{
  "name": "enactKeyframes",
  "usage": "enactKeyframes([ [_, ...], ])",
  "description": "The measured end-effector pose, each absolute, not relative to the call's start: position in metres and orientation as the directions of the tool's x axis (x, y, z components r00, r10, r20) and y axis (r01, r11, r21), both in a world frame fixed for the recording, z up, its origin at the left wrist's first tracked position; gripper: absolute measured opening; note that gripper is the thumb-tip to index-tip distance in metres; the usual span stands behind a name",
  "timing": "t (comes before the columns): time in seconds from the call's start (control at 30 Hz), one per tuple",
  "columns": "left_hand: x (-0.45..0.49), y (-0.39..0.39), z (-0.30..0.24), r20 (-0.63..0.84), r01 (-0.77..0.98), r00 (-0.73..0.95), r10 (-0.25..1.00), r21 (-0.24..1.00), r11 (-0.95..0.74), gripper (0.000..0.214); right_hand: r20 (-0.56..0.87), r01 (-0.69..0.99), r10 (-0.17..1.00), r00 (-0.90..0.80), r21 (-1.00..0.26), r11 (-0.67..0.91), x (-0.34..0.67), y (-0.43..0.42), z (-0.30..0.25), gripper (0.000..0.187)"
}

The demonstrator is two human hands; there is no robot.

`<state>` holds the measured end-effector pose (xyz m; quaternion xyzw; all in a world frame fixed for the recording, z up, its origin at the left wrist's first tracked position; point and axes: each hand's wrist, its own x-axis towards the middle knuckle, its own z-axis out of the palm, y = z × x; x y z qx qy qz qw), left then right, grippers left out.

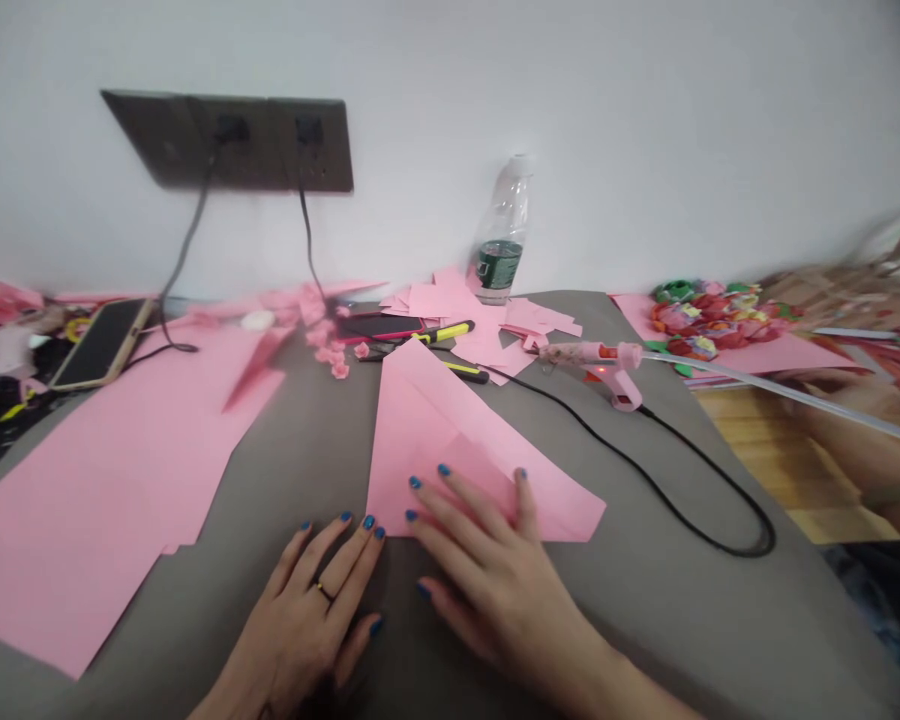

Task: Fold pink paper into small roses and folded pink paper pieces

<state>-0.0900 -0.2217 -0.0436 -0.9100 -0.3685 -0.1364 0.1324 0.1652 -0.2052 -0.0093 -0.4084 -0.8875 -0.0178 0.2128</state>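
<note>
A folded sheet of pink paper [412, 430] lies on the grey table in front of me, its narrow end pointing toward the wall. My right hand [495, 565] rests flat on its lower part with the fingers spread. Beside the paper's lower left corner is my left hand [319, 600], fingers stretched out and their tips at its edge. A ring sits on one finger of that hand. Just past the paper's far end lie yellow-and-black cutters [446, 332], partly covered by the paper.
A pink glue gun [607, 365] with a looping black cord lies right. Larger pink sheets [97, 490] and a phone [105, 342] are left. A water bottle [502, 235] stands by the wall. Paper flowers [701, 318] lie far right, near another person's arm [847, 430].
</note>
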Motion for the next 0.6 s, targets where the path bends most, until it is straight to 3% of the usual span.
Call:
enactKeyframes([
  [0.17, -0.081, -0.227, -0.046, 0.424, 0.773, 0.583, 0.693, -0.026, -0.634, 0.049, 0.157, 0.650, 0.678, -0.718, -0.196, 0.734, 0.154, -0.213, -0.023, 0.063],
  [0.27, -0.079, -0.228, -0.046, 0.432, 0.777, 0.576, 0.694, -0.025, -0.629, 0.047, 0.067, 0.624, 0.660, -0.748, -0.265, 0.735, 0.159, -0.208, -0.028, 0.072],
  [0.43, -0.089, -0.222, -0.041, 0.349, 0.716, 0.681, 0.644, -0.133, -0.685, 0.040, -0.064, 0.612, 0.629, -0.775, -0.322, 0.722, 0.172, -0.197, -0.019, 0.073],
  [0.6, -0.095, -0.218, -0.039, 0.321, 0.701, 0.704, 0.634, -0.170, -0.692, 0.042, -0.053, 0.645, 0.660, -0.750, -0.280, 0.711, 0.203, -0.202, -0.015, 0.066],
])
